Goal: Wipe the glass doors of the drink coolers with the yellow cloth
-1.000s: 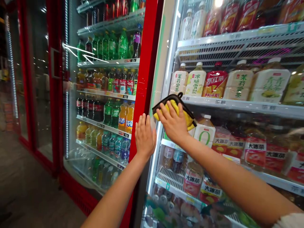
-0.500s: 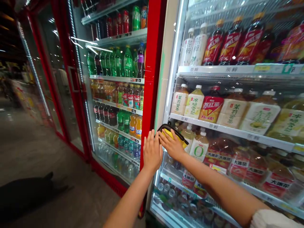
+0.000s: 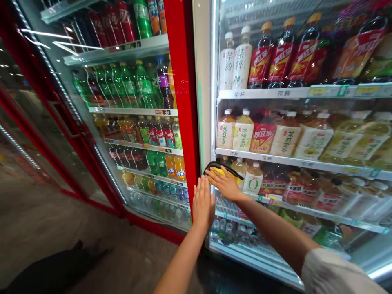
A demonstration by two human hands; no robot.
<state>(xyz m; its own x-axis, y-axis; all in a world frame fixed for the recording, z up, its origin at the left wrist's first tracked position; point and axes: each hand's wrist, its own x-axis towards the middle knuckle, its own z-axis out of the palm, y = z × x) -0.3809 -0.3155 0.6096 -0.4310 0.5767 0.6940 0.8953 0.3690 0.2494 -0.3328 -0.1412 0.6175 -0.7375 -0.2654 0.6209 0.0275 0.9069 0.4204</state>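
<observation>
My right hand (image 3: 225,183) lies with fingers spread on a yellow cloth or pad with a black edge (image 3: 235,174), pressing it against the front of the right drinks cooler (image 3: 206,81). Just left of it, my left hand (image 3: 203,203) is flat, its fingers straight and close together, palm toward the cooler's pale frame. Nothing shows in the left hand. The fingertips of both hands are near each other. Behind the glass beside the pad stands a bottle with a green O on its label (image 3: 253,179).
A red-framed cooler (image 3: 183,102) holding green, red and orange drinks stands at the left. Tea bottles (image 3: 260,61) fill the right cooler's shelves. A dark shape (image 3: 52,269) lies on the grey floor (image 3: 134,249) at lower left.
The view has shifted and turned, so the left cooler looks larger and more of the right cooler's lower part shows. Both hands stay by the frame, the right one still on the yellow pad.
</observation>
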